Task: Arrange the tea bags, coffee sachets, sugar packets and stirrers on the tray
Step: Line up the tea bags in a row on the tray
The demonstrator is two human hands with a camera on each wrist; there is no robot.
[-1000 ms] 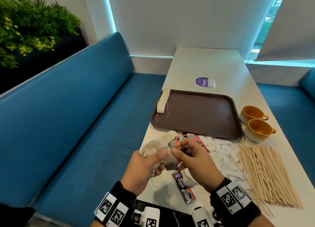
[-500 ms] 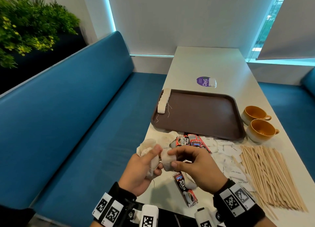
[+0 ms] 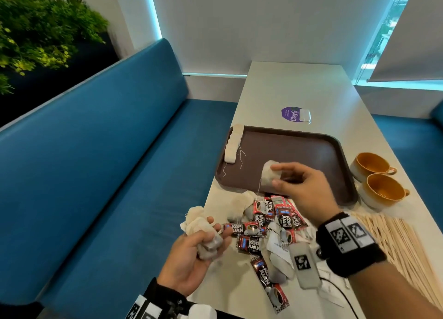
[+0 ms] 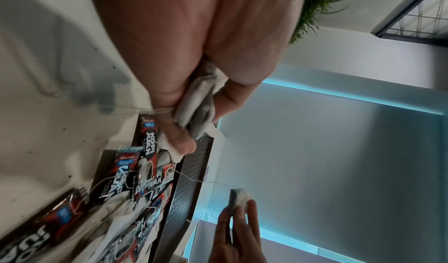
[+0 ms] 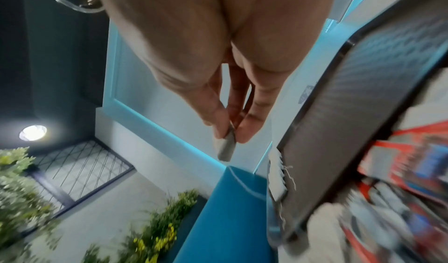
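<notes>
A brown tray (image 3: 299, 151) lies on the white table, with a row of tea bags (image 3: 232, 146) along its left rim. My right hand (image 3: 299, 187) pinches one tea bag (image 3: 268, 177) above the tray's near edge; in the right wrist view the same tea bag (image 5: 226, 148) shows between thumb and fingertips. My left hand (image 3: 196, 258) grips a bunch of tea bags (image 3: 199, 225) at the table's left edge, also the bunch of tea bags (image 4: 198, 104) in the left wrist view. Coffee sachets (image 3: 271, 220), loose tea bags and white sugar packets (image 3: 278, 247) lie heaped in front of the tray. Wooden stirrers (image 3: 393, 244) lie at the right.
Two orange cups (image 3: 376, 177) stand right of the tray. A purple sticker (image 3: 291, 114) sits on the table behind it. A blue bench (image 3: 107, 175) runs along the left, with plants (image 3: 36, 31) above it. My right forearm crosses the near table.
My right hand has pulled one tea bag away from the bunch and carried it forward over the tray's near edge. The left hand keeps the bunch, a little lower and nearer.
</notes>
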